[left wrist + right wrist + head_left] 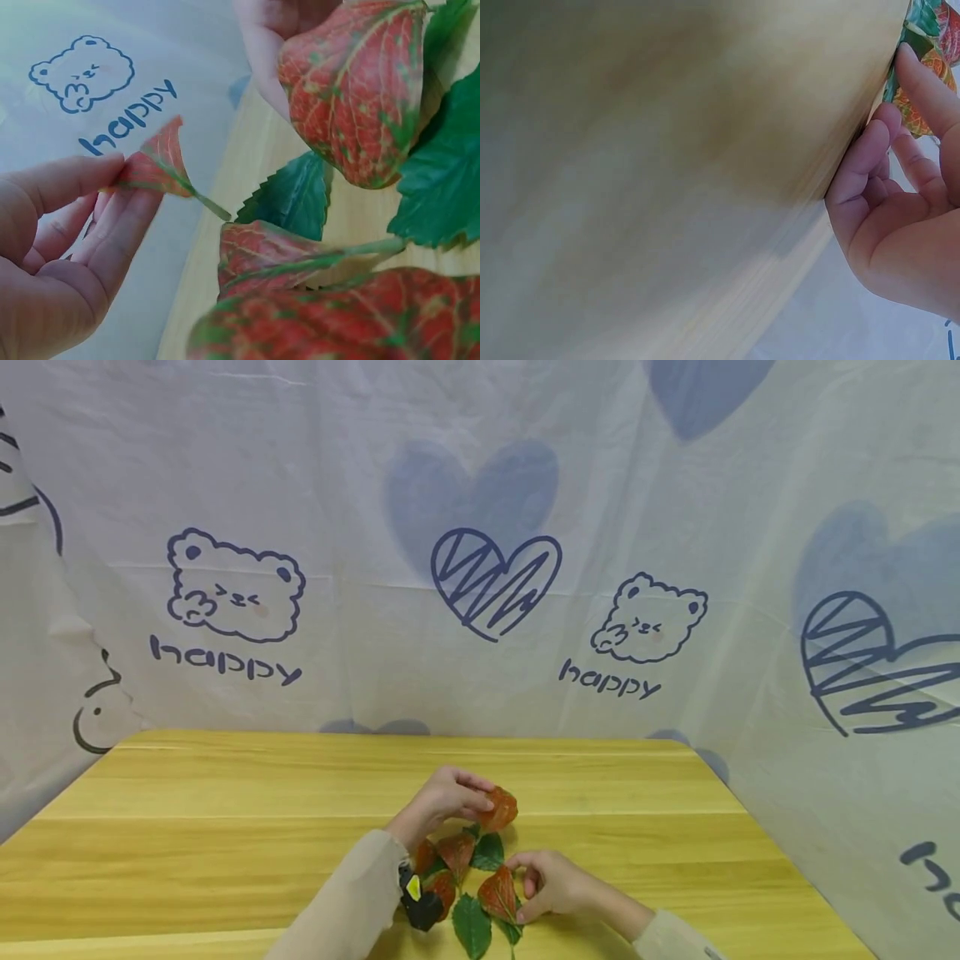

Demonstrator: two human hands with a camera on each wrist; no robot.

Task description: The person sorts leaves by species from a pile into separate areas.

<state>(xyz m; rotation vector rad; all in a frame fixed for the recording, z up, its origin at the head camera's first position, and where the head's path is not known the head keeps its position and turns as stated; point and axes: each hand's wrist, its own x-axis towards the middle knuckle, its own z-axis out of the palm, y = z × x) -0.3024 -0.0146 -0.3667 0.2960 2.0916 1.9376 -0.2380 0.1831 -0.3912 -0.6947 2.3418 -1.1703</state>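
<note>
My left hand (450,795) pinches a red leaf (500,810) with green veins between thumb and fingers, over the far side of a leafy spray. In the left wrist view, that leaf (159,163) has a short green stem pointing down to the right. My right hand (551,885) holds another red leaf (497,893) at the spray's near right, thumb and forefinger at its edges. In the right wrist view the other fingers (859,161) are curled by the table. More red leaves (455,853) and dark green leaves (472,927) lie between the hands.
A black object with a yellow patch (422,906) sits by the left sleeve. The pale wooden table (225,827) ends at a white curtain (352,652) printed with hearts and bears, behind and at the sides.
</note>
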